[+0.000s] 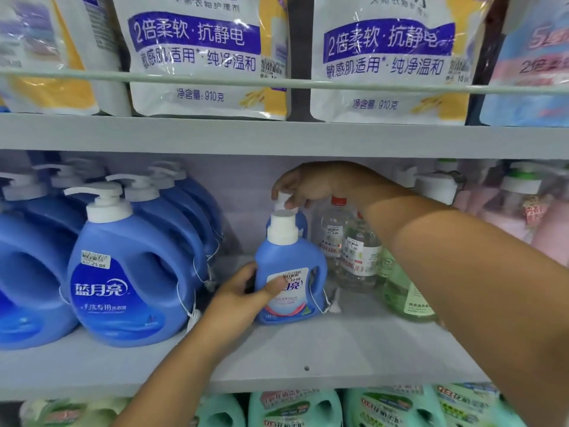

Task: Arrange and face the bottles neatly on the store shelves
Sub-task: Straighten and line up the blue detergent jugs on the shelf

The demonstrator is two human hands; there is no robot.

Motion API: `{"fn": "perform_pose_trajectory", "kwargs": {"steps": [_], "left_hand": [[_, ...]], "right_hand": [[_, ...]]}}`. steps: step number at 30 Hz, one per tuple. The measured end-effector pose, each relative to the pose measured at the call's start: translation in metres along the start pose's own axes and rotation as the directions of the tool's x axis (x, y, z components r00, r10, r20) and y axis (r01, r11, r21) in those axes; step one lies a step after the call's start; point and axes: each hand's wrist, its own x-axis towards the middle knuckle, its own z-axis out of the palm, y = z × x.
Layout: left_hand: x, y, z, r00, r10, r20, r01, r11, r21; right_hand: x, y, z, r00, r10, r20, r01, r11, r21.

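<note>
Blue plastic small pump bottle (pixel 289 272): my left hand (pixel 243 298) grips it; right hand (pixel 303 186) apparently pinches a rear pump; next, square labels forward.

Two small blue bottles (pixel 291 272), perhaps three clear bottles (pixel 358 257)

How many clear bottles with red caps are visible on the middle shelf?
2. One clear bottle stands at the back, right of the small blue bottle; the other clear bottle stands in front of it, partly behind the right forearm. More may be hidden behind the arm.
</note>
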Motion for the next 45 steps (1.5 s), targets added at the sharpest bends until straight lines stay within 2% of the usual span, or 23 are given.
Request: {"fn": "perform_pose_trajectory", "kwargs": {"steps": [3,6,8,10,13,15,19,22,27,33,35,38,41,45], "left_hand": [[-0.003,-0.002,-0.004,0.997,-0.009,0.075,0.014,0.998,-0.067],[-0.003,-0.007,-0.005,0.989,-0.007,0.149,0.014,0.999,-0.049],[-0.004,-0.008,-0.005,0.982,-0.026,0.187,0.033,0.999,-0.038],[-0.007,-0.007,-0.005,0.971,-0.028,0.236,0.035,0.999,-0.025],[-0.01,-0.004,-0.002,0.963,-0.029,0.268,0.03,1.0,-0.001],[-0.01,-0.003,-0.002,0.966,-0.027,0.256,0.025,1.0,0.008],[-0.01,-0.005,-0.002,0.972,-0.012,0.234,0.004,0.999,0.034],[-0.01,-0.006,-0.003,0.975,-0.016,0.224,0.005,0.999,0.054],[-0.011,-0.007,-0.002,0.978,0.002,0.209,-0.017,0.997,0.07],[-0.01,-0.007,-0.003,0.984,0.058,0.166,-0.072,0.994,0.085],[-0.009,-0.008,-0.004,0.986,0.058,0.158,-0.074,0.993,0.095],[-0.008,-0.009,-0.004,0.988,0.068,0.137,-0.082,0.992,0.096],[-0.006,-0.008,-0.003,0.993,0.1,0.055,-0.107,0.984,0.142],[0.001,-0.01,-0.005,0.975,0.221,-0.031,-0.2,0.927,0.317]], "right_hand": [[-0.009,-0.003,-0.003,0.996,0.01,0.091,-0.016,0.998,0.068],[-0.021,-0.006,0.0,0.997,0.07,0.043,-0.074,0.991,0.108],[-0.025,-0.006,0.004,0.994,0.088,-0.064,-0.091,0.995,-0.041],[-0.024,-0.004,0.007,0.987,0.044,-0.154,-0.075,0.976,-0.205],[-0.019,0.002,0.004,0.992,-0.022,-0.127,-0.013,0.962,-0.273],[-0.022,0.006,-0.002,0.995,-0.03,-0.096,0.006,0.972,-0.236],[-0.031,0.008,-0.005,1.0,-0.025,-0.005,0.025,1.0,-0.006],[-0.031,0.003,-0.006,1.0,-0.013,0.002,0.014,0.996,-0.083],[-0.035,0.0,-0.003,1.0,-0.005,-0.007,0.004,0.993,-0.114],[-0.042,-0.011,0.001,0.99,0.04,-0.134,-0.077,0.957,-0.28],[-0.043,-0.013,0.003,0.993,0.012,-0.119,-0.043,0.966,-0.254],[-0.052,-0.017,-0.001,0.996,0.045,0.078,-0.027,0.974,-0.224],[-0.052,-0.014,-0.002,0.999,0.017,0.039,-0.007,0.967,-0.253],[-0.047,-0.014,0.007,0.997,-0.012,-0.073,0.007,0.997,-0.071]]}}
